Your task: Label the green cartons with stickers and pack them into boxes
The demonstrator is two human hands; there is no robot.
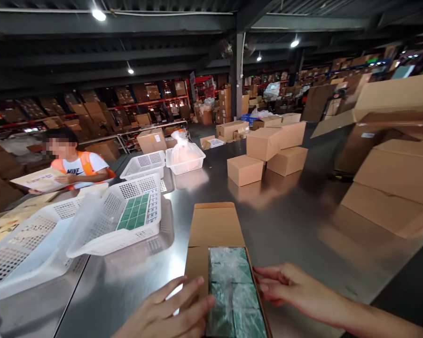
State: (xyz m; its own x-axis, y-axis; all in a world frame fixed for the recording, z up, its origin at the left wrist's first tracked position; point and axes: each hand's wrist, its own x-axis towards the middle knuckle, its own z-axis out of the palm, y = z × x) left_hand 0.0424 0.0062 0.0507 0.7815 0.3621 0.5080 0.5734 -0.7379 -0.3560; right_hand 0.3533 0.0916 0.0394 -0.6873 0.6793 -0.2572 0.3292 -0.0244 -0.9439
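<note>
In front of me on the metal table lies an open cardboard box (216, 225) with its lid flap folded back, away from me. Several small green boxes (229, 291) wrapped in clear plastic fill its right part. My left hand (172, 305) is at the box's left side, its fingers spread and the fingertips by the wrapped pack. Bent fingers of my right hand (285, 286) press on the box's right wall from outside; part of that grip is hidden.
White plastic baskets (144, 230) stand on the left, one with green boxes inside. Another basket (186, 166) holds a tied bag. Closed cartons (245, 170) stand ahead, with larger cartons (391, 206) at right. A person in an orange vest (84, 164) holds a flat piece at left.
</note>
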